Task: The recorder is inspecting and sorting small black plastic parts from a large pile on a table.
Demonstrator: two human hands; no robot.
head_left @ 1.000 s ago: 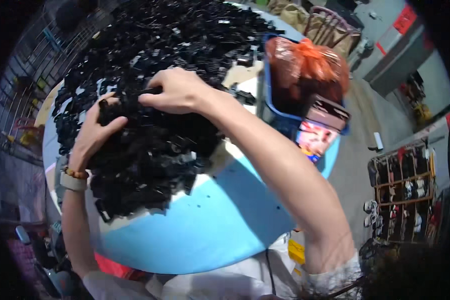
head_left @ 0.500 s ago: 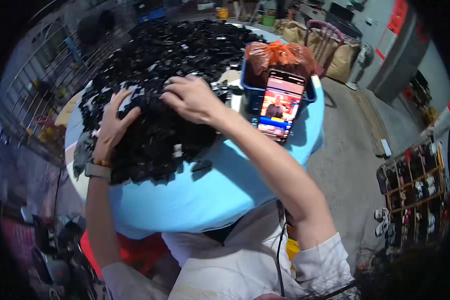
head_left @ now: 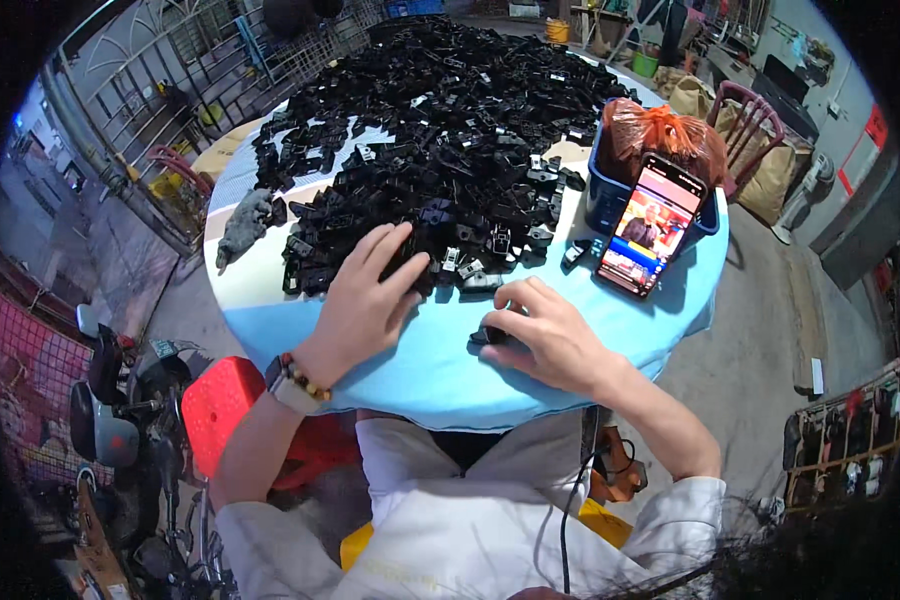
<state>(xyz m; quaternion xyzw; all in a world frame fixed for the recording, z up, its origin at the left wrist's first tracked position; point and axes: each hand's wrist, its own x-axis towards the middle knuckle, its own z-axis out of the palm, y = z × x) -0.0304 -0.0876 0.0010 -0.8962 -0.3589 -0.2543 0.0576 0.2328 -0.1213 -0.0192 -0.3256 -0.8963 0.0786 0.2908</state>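
A wide heap of small black plastic parts (head_left: 420,190) covers the far and middle part of the round table, with some silvery bits among them. My left hand (head_left: 363,300) lies at the heap's near edge, fingers spread and resting on the closest parts; I see nothing gripped in it. My right hand (head_left: 545,335) is over the bare blue cloth on the near side. Its thumb and fingers are closed round a small black plastic part (head_left: 485,337), partly hidden by them.
A phone (head_left: 653,225) with a lit screen leans on a blue basket (head_left: 607,200) holding an orange plastic bag (head_left: 665,135). A grey cloth (head_left: 248,228) lies at the table's left. Below stands a red stool (head_left: 220,405). Light blue cloth (head_left: 440,385) covers the near edge.
Both hands have come back from the heap toward the near edge; the right now grips one part. The heap's near side has drawn back from the edge, and the view has shifted.
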